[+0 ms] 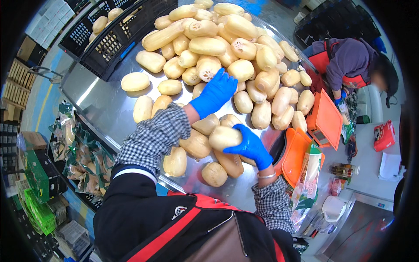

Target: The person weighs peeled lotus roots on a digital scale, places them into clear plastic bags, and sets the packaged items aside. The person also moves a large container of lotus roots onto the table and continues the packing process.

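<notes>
Many peeled lotus root segments lie heaped on a stainless steel table [85, 87]. My left hand [216, 93], in a blue glove, reaches to the front of the heap, its fingertips at a lotus root with a holed cut end [208, 67]; whether it grips anything I cannot tell. My right hand [250, 145], gloved too, holds a short thick lotus root segment [225, 138] between thumb and fingers, over a smaller group near the table's front edge. Part of that group is hidden under the held piece. A rounder segment [214, 174] rests closest to my body.
A black plastic crate [108, 49] with more lotus roots stands at the upper left. Packed bags [83, 154] fill a crate at left. An orange scale [324, 119], orange trays [296, 150] and a printed bag [306, 178] are at right. A co-worker [350, 62] bends beyond the scale.
</notes>
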`<state>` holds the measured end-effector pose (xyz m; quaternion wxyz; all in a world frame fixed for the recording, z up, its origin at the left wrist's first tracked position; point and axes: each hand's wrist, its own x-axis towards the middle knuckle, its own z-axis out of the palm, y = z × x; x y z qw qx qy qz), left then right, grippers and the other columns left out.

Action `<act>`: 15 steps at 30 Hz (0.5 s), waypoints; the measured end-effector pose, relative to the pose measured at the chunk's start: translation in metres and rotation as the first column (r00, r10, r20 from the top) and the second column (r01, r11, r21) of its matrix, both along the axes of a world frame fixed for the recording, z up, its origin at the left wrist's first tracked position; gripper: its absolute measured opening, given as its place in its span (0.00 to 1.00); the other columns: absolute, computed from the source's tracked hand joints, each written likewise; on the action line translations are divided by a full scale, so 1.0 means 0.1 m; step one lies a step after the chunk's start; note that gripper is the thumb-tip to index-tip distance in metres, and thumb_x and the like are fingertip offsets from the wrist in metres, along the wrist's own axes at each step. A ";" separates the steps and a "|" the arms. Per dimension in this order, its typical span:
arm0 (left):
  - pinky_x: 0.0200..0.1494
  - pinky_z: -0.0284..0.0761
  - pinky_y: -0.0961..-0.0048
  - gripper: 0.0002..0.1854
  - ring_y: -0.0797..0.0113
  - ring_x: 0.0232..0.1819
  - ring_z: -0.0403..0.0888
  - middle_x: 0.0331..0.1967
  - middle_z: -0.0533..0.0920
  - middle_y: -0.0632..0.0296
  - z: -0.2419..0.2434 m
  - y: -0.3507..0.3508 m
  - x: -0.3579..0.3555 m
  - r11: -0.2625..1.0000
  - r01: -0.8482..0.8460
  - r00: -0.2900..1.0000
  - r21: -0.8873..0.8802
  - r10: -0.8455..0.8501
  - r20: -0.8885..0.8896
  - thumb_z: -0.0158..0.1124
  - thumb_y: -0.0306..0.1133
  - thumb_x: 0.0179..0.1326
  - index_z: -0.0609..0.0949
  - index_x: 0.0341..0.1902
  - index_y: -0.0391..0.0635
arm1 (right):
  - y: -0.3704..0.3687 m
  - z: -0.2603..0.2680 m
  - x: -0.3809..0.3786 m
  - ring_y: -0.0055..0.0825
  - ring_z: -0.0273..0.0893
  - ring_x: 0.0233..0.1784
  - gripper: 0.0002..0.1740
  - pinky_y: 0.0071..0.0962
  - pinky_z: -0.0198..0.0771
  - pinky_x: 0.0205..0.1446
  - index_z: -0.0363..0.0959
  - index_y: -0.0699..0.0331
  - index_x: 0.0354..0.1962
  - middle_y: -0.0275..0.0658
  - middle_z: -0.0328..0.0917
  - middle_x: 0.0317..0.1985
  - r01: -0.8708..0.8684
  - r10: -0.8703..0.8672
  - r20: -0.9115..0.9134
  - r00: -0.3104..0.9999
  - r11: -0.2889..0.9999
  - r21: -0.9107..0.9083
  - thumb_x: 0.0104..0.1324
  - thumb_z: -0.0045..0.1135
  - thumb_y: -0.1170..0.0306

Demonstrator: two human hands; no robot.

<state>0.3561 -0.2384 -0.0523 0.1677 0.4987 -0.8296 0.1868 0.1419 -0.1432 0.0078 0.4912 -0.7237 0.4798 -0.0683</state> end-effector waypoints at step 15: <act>0.54 0.73 0.59 0.28 0.56 0.46 0.81 0.46 0.83 0.58 0.12 0.40 0.10 0.982 0.127 0.837 0.142 -0.029 -0.546 0.73 0.37 0.48 0.80 0.56 0.50 | 0.12 -0.02 0.00 0.45 0.76 0.61 0.47 0.37 0.69 0.64 0.67 0.72 0.62 0.56 0.76 0.57 0.076 -0.077 0.015 0.997 0.996 0.045 0.57 0.69 0.45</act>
